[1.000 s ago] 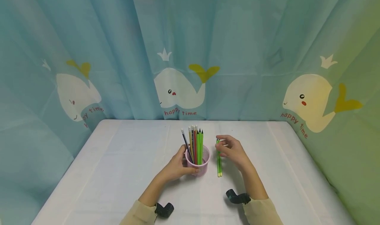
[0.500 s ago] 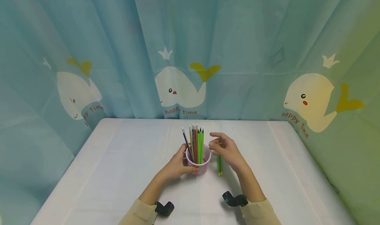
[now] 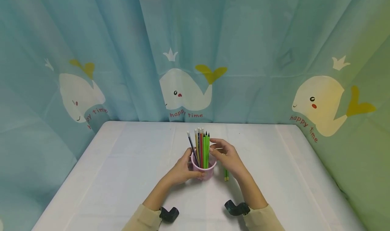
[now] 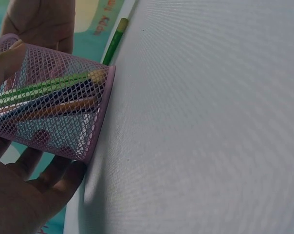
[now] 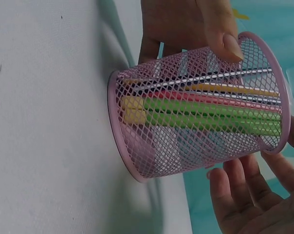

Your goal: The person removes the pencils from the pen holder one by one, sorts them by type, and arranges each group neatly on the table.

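Note:
A pink mesh pencil cup stands upright in the middle of the table. My left hand grips it from the left, thumb across the front and fingers round the far side. Inside, several green pencils stand points up, beside several darker, yellow and red pencils with eraser ends up. My right hand is at the cup's right side, fingers loosely bent at the rim; in the right wrist view those fingers hold nothing. Two green pencils lie on the table, mostly hidden beneath the right hand.
The white table reaches back to a blue-green curtain printed with whales. Dark curved pieces, such as the black one at the left cuff, stick out from both wrists.
My right hand has moved left, from over the two loose green pencils to the cup's rim. The left hand keeps its grip, and the cup stays in place.

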Demonstrator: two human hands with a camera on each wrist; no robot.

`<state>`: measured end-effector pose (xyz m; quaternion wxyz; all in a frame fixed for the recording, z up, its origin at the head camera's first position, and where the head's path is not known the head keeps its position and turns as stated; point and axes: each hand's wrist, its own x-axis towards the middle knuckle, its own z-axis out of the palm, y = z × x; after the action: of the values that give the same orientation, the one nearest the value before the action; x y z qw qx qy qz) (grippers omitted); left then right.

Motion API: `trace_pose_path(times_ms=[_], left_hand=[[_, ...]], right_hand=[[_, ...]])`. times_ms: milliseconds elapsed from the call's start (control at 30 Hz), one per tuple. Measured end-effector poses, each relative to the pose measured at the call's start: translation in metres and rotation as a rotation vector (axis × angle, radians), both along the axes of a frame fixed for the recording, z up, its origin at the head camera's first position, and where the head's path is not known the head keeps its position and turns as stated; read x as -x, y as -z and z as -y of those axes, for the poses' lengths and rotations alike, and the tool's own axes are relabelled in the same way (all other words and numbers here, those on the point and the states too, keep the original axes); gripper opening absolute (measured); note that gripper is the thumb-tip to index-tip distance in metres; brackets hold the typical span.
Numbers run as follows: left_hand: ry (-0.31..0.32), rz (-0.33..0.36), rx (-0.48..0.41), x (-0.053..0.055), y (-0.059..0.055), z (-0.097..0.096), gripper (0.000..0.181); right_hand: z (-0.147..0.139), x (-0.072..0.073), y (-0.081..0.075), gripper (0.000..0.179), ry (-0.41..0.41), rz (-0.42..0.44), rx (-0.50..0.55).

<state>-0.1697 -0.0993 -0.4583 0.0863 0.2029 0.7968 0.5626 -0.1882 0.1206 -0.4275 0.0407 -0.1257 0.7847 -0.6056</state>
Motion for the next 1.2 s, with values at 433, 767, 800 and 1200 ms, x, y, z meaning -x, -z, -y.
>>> trace_pose_path(times_ms=[433, 767, 800, 1200], left_hand=[[-0.005, 0.008, -0.012, 0.0, 0.0011, 0.0007, 0.085], [0.002, -0.001, -0.007, -0.0003, -0.0001, -0.0008, 0.083], [0.0, 0.001, -0.003, -0.0005, -0.0001, -0.0008, 0.083], [-0.001, 0.005, -0.004, -0.0007, -0.0026, 0.0, 0.084]], right_hand=[[0.0027, -0.0002, 0.0011, 0.038, 0.005, 0.0, -0.053], [0.0011, -0.002, -0.003, 0.026, 0.029, 0.013, -0.048], [0.001, -0.0022, -0.003, 0.026, 0.029, 0.014, -0.045], [-0.0016, -0.0028, -0.0069, 0.019, 0.027, -0.004, -0.038]])
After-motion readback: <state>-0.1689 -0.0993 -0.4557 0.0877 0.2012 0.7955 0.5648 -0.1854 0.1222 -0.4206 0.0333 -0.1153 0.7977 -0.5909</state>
